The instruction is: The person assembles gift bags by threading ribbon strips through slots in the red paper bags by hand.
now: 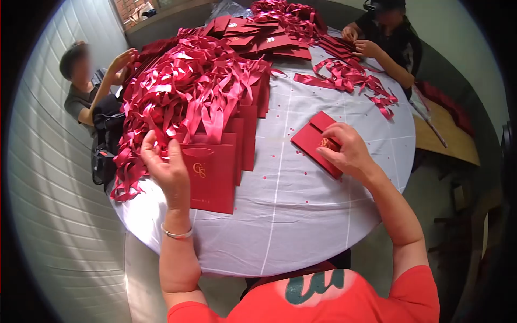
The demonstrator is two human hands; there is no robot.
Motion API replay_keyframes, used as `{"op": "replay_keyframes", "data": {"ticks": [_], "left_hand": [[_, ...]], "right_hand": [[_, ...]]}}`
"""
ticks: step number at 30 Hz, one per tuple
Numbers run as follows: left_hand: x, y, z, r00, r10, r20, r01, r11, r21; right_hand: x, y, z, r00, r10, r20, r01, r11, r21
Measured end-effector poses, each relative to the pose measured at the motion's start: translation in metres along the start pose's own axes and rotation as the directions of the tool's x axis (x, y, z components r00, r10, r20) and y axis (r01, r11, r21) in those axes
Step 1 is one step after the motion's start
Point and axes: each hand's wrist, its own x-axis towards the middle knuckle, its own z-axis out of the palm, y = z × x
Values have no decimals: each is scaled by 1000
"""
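Observation:
My left hand (168, 171) is raised at the near end of the heap of shiny red ribbons (188, 81), fingers apart and nothing visible in them. Just right of it stands a red paper gift bag (212, 177) with a gold logo, at the front of a row of similar bags with ribbons over their tops. My right hand (347, 151) has its fingers curled on a flat, folded red paper bag (312, 137) lying on the table; its gold logo shows partly beside the thumb. The bag's right side is hidden under the hand.
A white cloth with a line grid covers the round table (280, 226). Flat red bags (269, 40) are piled at the back. Loose ribbons (350, 78) lie at the back right. One person (83, 81) is at the left, another (385, 43) handles red pieces at the right.

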Motion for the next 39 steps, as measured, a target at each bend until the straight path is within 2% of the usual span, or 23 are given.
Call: {"op": "replay_keyframes", "data": {"ticks": [1,3,4,5,6,8,9,11,15,20,22,24,28,30,33,34,39], "left_hand": [[-3,1,1,999,28,35,-29,999,45],[-9,2,7,989,90,113,-97,994,56],[-15,16,9,985,71,159,-88,991,100],[-17,12,9,970,108,219,-156,964,214],[-21,17,10,962,53,269,-123,960,250],[-28,33,11,910,-91,405,-152,835,529],[-32,38,12,889,-133,437,-165,799,579],[-36,46,15,849,-217,482,-190,725,662],[-37,33,16,809,-237,537,-216,731,647],[-29,36,14,823,-140,550,-187,848,496],[-30,27,15,875,-57,481,-225,832,507],[-27,19,18,884,16,467,-273,829,488],[-30,11,20,877,41,478,-350,736,579],[-33,18,21,869,107,484,-392,745,539],[-36,38,24,833,219,507,-436,824,361],[-38,42,24,807,265,527,-470,830,301],[-48,54,29,745,324,583,-502,848,170]], "right_hand": [[-7,6,1,997,75,28,-76,997,10],[-16,11,7,998,64,12,-64,998,-6],[-18,12,9,998,61,-6,-61,997,-52],[-20,12,6,994,103,48,-102,995,-23],[-20,11,4,994,105,43,-105,995,-1],[-22,10,0,993,107,55,-108,994,21],[-24,10,-2,992,118,39,-119,992,37],[-27,12,-5,988,107,107,-114,992,57],[-28,14,-7,980,144,137,-158,983,94],[-31,15,-8,976,158,153,-173,980,96],[-31,11,-11,977,137,165,-143,990,19],[-35,10,-9,969,135,208,-125,990,-59],[-36,14,-6,971,137,197,-129,990,-53],[-35,12,-8,961,159,227,-151,987,-54],[-35,14,-8,968,114,222,-116,993,-4],[-35,12,-7,977,117,177,-121,993,12],[-33,14,-8,981,125,146,-133,990,52]]}}
